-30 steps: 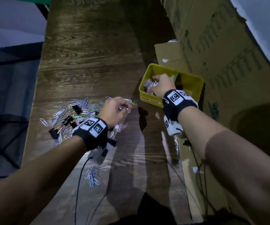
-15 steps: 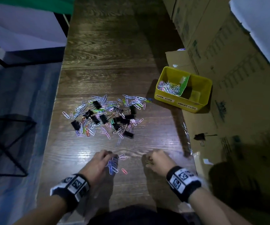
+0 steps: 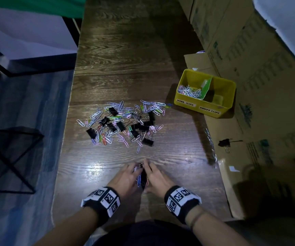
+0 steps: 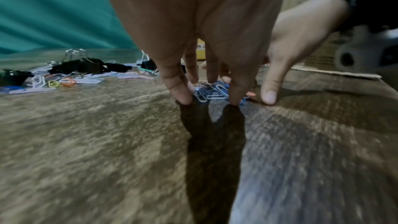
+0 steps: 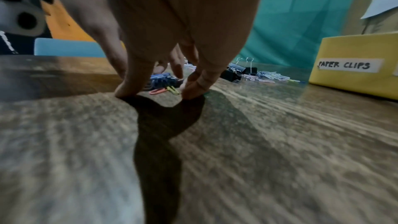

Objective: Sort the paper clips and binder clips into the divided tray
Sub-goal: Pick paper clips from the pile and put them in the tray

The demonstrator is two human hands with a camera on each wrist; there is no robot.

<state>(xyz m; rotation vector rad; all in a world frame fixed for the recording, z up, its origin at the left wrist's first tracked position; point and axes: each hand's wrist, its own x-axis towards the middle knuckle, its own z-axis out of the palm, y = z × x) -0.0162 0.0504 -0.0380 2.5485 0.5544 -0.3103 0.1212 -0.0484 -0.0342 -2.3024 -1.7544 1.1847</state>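
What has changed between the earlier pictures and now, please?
The right hand left the yellow divided tray and came back to the near table edge; the left hand left the big pile. Both then closed inward, fingers down on the table, raking a small cluster of paper clips together between them. The tray, its paper clips and the big pile stayed put.

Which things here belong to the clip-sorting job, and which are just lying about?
Job:
- yellow divided tray
- mixed clip pile
- small paper clip cluster between left hand and right hand

Lying about:
- cardboard boxes
- wire stool
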